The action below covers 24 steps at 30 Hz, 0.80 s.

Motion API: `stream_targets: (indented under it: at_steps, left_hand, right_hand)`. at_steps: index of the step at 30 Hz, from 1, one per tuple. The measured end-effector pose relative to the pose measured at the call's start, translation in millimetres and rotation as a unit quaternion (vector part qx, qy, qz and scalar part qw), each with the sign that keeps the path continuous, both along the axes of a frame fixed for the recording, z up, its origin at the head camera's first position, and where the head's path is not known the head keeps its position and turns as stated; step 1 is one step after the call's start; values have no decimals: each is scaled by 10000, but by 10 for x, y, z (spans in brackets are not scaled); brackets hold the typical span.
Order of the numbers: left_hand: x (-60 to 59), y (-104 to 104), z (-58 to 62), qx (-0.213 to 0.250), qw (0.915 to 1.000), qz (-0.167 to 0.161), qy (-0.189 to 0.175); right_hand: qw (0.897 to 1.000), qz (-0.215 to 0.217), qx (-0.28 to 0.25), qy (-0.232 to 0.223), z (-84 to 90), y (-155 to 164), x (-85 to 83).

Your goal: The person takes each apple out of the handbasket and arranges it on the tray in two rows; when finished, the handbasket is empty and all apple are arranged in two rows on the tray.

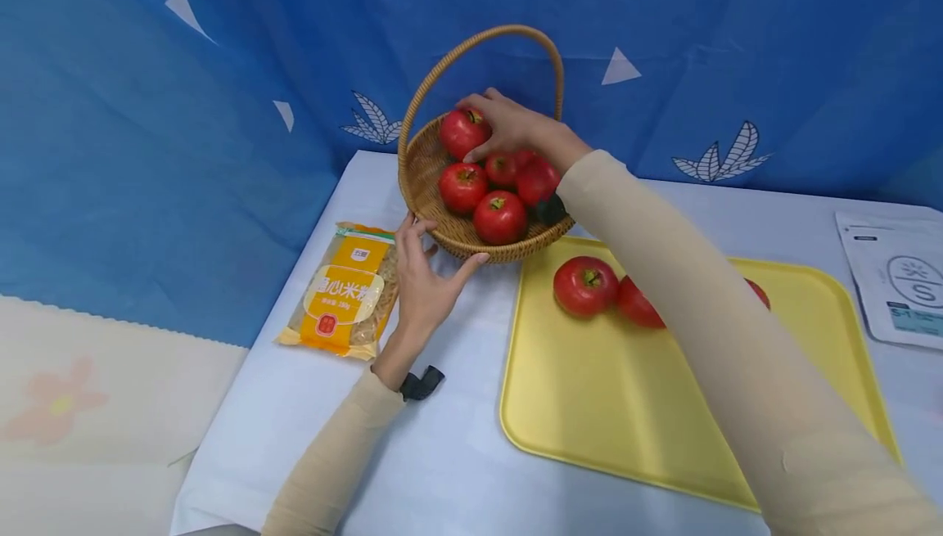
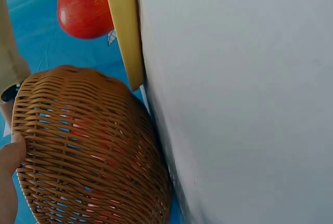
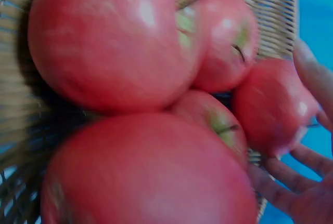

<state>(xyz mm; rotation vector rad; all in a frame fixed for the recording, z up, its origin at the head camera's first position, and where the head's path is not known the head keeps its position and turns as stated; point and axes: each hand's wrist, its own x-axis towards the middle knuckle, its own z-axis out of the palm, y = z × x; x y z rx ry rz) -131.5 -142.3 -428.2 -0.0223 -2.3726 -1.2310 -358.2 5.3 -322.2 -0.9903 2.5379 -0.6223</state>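
Note:
A wicker basket (image 1: 430, 168) with a tall handle stands at the back of the table and holds several red tomatoes. My right hand (image 1: 486, 128) reaches under the handle, and its fingers and thumb curl round the topmost tomato (image 1: 458, 133). In the right wrist view the fingers (image 3: 312, 76) wrap that tomato (image 3: 270, 107) among the others. My left hand (image 1: 430, 262) grips the basket's near side, fingers at the rim and thumb along the base. In the left wrist view a fingertip (image 2: 10, 172) touches the weave (image 2: 88, 146).
A yellow tray (image 1: 626, 405) lies right of the basket with three tomatoes, one (image 1: 585, 285) in full view and the others partly behind my right arm. A yellow noodle packet (image 1: 346, 290) lies left of the basket. A white pouch (image 1: 899, 278) sits at the far right.

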Motion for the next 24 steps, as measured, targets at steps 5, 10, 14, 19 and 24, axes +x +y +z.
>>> stream_targets:
  at_steps: [5, 10, 14, 19, 24]
  left_hand:
    - [20, 50, 13, 41, 10000, -37, -18]
    - [18, 92, 11, -4, 9999, -152, -60]
    - [11, 100, 4, 3, 9997, -220, -85]
    - [5, 80, -6, 63, 9996, -234, -116]
    - [-35, 69, -29, 82, 9994, -309, -108]
  right_hand:
    - [9992, -230, -304, 140, -176, -32, -17]
    - [9972, -371, -431, 493, -227, 35, -32]
    - [9948, -268, -651, 742, -138, 77, -7]
    - [9935, -20, -671, 915, 98, 142, 138]
    - [9903, 188, -565, 1256, 342, 373, 411]
